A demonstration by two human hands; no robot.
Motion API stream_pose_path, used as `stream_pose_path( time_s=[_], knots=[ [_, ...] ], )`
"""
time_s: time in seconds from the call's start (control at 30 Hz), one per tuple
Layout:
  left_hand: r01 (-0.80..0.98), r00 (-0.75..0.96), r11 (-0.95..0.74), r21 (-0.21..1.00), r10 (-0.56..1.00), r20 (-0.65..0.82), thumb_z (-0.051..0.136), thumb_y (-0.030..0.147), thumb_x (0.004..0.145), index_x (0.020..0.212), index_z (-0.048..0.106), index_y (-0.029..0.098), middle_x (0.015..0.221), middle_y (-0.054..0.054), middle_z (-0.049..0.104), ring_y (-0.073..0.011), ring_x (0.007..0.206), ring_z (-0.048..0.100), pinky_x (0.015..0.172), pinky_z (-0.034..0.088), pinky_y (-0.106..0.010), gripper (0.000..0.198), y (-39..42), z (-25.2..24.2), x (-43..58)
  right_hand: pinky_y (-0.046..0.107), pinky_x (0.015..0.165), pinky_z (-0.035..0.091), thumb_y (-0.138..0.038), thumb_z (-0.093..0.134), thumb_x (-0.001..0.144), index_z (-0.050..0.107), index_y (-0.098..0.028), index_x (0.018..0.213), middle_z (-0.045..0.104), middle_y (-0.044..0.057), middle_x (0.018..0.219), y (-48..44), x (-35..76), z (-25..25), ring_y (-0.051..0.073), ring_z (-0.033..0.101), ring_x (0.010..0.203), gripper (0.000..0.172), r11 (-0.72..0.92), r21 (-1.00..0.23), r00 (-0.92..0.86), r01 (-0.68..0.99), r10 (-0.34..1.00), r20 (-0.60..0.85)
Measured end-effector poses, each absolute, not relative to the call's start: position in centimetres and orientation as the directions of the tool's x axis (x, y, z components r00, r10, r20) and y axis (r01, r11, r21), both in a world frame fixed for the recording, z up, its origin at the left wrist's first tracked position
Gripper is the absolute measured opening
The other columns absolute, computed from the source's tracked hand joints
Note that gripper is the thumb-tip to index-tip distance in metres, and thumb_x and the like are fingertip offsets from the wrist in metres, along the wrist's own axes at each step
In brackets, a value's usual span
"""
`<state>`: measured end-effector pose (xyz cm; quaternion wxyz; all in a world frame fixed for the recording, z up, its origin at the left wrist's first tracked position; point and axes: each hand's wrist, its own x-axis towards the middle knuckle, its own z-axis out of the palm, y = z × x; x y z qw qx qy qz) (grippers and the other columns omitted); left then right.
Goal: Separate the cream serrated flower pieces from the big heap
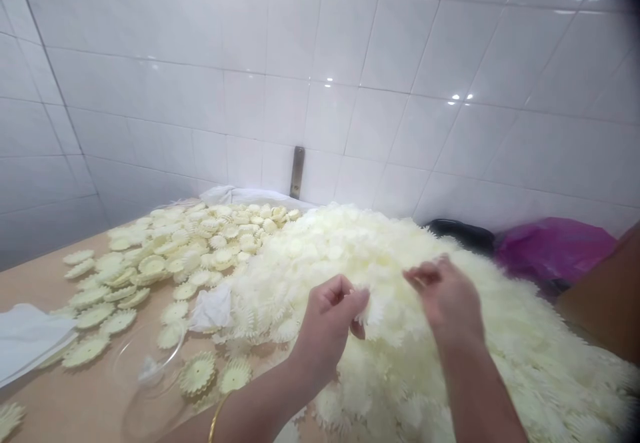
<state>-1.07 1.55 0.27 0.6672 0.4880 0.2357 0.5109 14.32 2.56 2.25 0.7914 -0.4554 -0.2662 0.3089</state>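
My left hand (327, 326) is closed in a pinch on a pale cream frilled petal disc (365, 308), mostly hidden by the thumb. To its right, my right hand (447, 296) hangs over the pile with thumb and fingertips drawn together; what they hold, if anything, is too small to make out. Below and around both hands spreads a large heap of loose frilled petal discs (515, 336). Left of my left hand lie two greenish toothed discs (197, 373) on the brown tabletop.
Many stacked toothed discs (155, 266) cover the left of the table (55, 256). Nearby are a crumpled white tissue (213, 307), a clear round dish (150, 363) and white paper (30, 343). Purple plastic (555, 248) and a black item (463, 235) sit by the tiled wall (240, 103).
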Motion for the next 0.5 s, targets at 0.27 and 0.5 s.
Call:
stream_pose_path(
  time_s=[0.27, 0.5],
  knots=[
    [-0.408, 0.401, 0.149, 0.901, 0.915, 0.03, 0.056, 0.031, 0.074, 0.083, 0.044, 0.018, 0.069, -0.003, 0.061, -0.011, 0.046, 0.055, 0.05, 0.041, -0.024, 0.019, 2.2, -0.2, -0.8, 0.027, 0.065, 0.043, -0.046, 0.061, 0.069, 0.052, -0.016, 0.062, 0.05, -0.002, 0.06, 1.1, 14.2, 3.0, 0.011, 0.048, 0.06, 0.031, 0.212, -0.95, 0.275, 0.23, 0.922, 0.272],
    [-0.402, 0.394, 0.189, 0.896, 0.919, -0.017, 0.061, 0.028, 0.068, 0.063, 0.047, 0.013, 0.058, -0.002, 0.056, -0.008, 0.043, 0.05, 0.047, 0.039, -0.022, 0.022, 2.6, -0.2, -0.9, 0.026, 0.061, 0.039, -0.042, 0.05, 0.077, 0.057, -0.018, 0.078, 0.055, 0.001, 0.071, 0.0, 13.9, 3.9, 0.016, 0.051, 0.07, 0.025, 0.19, -0.83, 0.296, 0.525, 0.873, 0.387]
  ],
)
